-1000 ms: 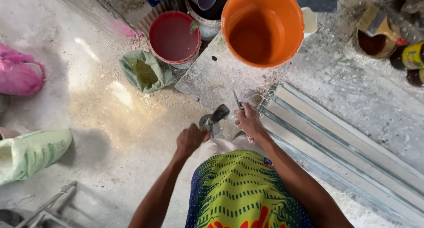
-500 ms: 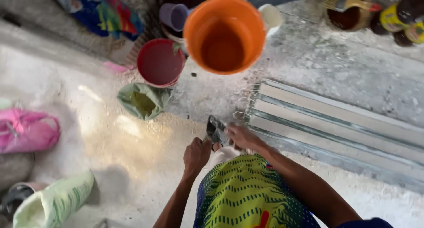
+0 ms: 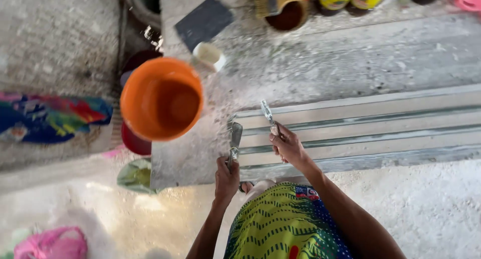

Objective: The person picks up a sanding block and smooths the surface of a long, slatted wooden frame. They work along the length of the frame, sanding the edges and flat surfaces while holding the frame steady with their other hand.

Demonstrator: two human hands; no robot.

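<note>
Gripping a putty knife (image 3: 235,138), the left hand (image 3: 226,174) is closed round its handle. Right hand (image 3: 287,147) fingers pinch a narrow scraper (image 3: 267,114) (blade up) over the grooved panel (image 3: 381,123).

Orange bucket (image 3: 161,98) (empty); white cup (image 3: 208,56) — pink cloth (image 3: 52,243)

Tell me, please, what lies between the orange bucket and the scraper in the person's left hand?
In the head view, only a bare, dusty strip of the grey slab separates the orange bucket from the scraper held by the left hand.
</note>
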